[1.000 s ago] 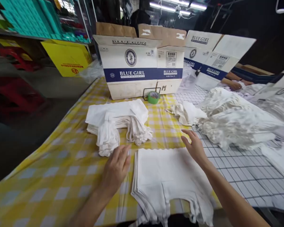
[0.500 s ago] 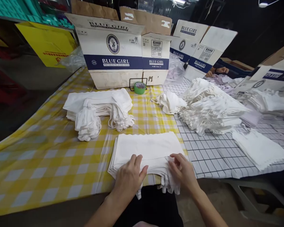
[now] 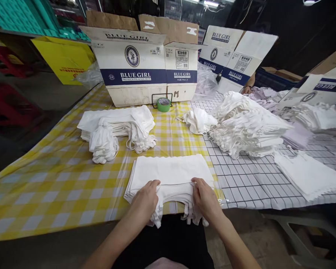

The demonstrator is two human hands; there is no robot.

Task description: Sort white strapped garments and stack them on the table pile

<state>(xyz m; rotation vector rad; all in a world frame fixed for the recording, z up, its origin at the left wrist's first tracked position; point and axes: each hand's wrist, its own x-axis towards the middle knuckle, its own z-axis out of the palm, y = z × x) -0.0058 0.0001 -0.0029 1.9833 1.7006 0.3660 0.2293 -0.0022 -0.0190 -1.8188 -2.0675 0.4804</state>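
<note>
A stack of white strappy camisoles lies flat at the table's front edge, wavy hems facing away and straps hanging over the edge toward me. My left hand pinches the top camisole near the base of its left strap. On the other side, my right hand grips the same camisole by the right strap's base. Both thumbs are largely hidden. Farther back on the left sits another stack of camisoles, its straps bunched at the front.
A large heap of white camisoles lies on the right, beside a crumpled one and a flat small pile. Green tape stands before a beer carton. Another person's hand shows behind a second carton.
My left hand has turned from lying with fingers spread on the stack to pinching the top camisole. My right hand has shifted slightly left and closed on its strap base. The view has shifted slightly.
</note>
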